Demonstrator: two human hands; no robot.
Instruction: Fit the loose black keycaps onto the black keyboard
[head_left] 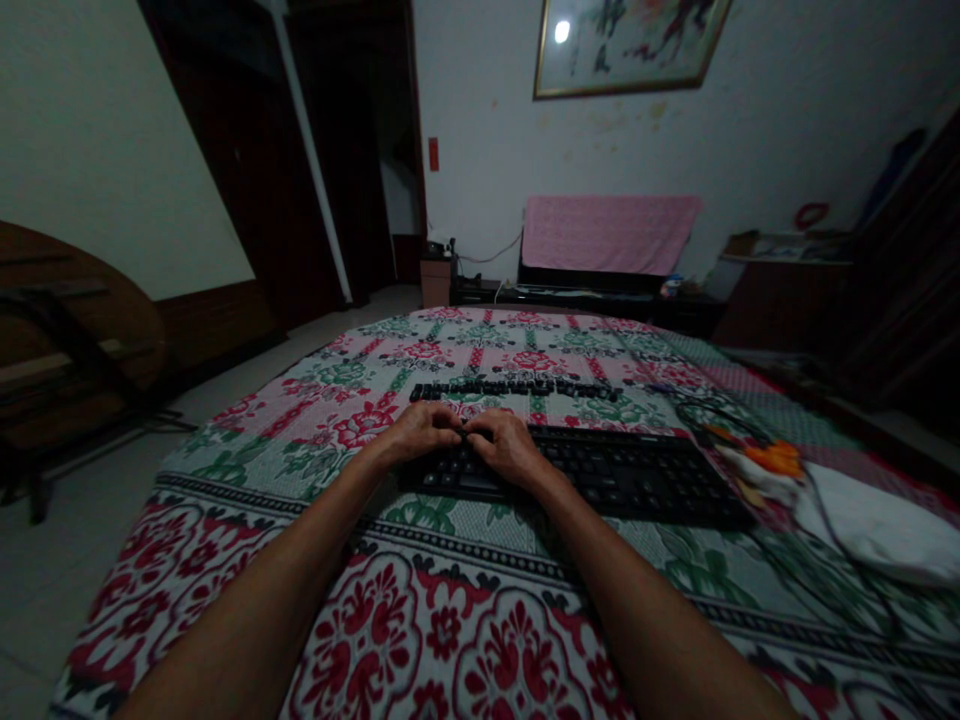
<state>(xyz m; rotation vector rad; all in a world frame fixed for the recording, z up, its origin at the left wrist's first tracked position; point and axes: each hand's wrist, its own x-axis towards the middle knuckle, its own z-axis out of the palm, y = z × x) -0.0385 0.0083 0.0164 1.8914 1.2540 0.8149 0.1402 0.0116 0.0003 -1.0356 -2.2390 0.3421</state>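
A black keyboard [637, 470] lies on the patterned tablecloth in front of me. Over its upper left part, my left hand [426, 430] and my right hand [504, 442] meet with their fingertips nearly touching. Both hands are closed in a pinch at the keys. Something small and dark shows between the fingertips, too small and dim to name. Behind the keyboard, several loose black keycaps [517, 388] lie in a long row.
The flowered tablecloth [367, 610] covers the table. To the right lie a white bag [877, 520], an orange item [776, 460] and dark cables [840, 540]. Beyond the table, a pink cloth [607, 235] hangs over a dark unit by the wall.
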